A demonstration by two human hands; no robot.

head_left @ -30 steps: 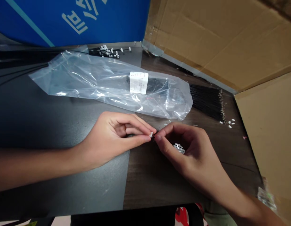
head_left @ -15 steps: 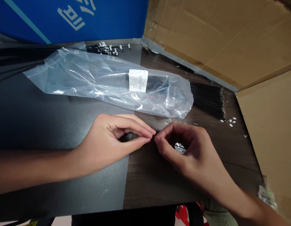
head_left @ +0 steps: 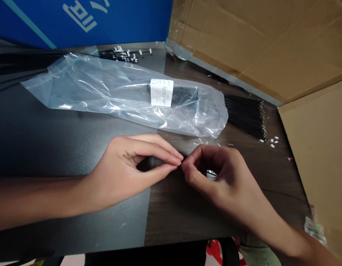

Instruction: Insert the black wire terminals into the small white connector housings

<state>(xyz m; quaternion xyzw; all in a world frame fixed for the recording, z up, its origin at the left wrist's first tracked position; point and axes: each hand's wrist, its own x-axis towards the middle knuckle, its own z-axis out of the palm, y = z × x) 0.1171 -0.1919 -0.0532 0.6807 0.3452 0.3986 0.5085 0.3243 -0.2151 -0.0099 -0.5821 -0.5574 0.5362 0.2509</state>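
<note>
My left hand [head_left: 132, 168] and my right hand [head_left: 223, 177] meet fingertip to fingertip just above the dark table [head_left: 49, 140]. Both are pinched shut on something tiny between thumb and forefinger; it is hidden by the fingertips now. Under my right palm lies a small clear packet of white parts [head_left: 211, 174]. Just beyond my hands stretches a long clear plastic bag [head_left: 118, 92] with a white label [head_left: 161, 92] and black wires inside.
A bundle of thin black wires [head_left: 244, 114] pokes out of the bag's right end, with small white connectors [head_left: 272, 141] scattered beside it. More wires with white ends [head_left: 126, 54] lie at the back. Cardboard walls [head_left: 256, 44] stand right, a blue panel [head_left: 90, 18] behind.
The small white piece seen at my left fingertips a second ago is now covered by the pinch. My hands stay together; the view has shifted slightly.
</note>
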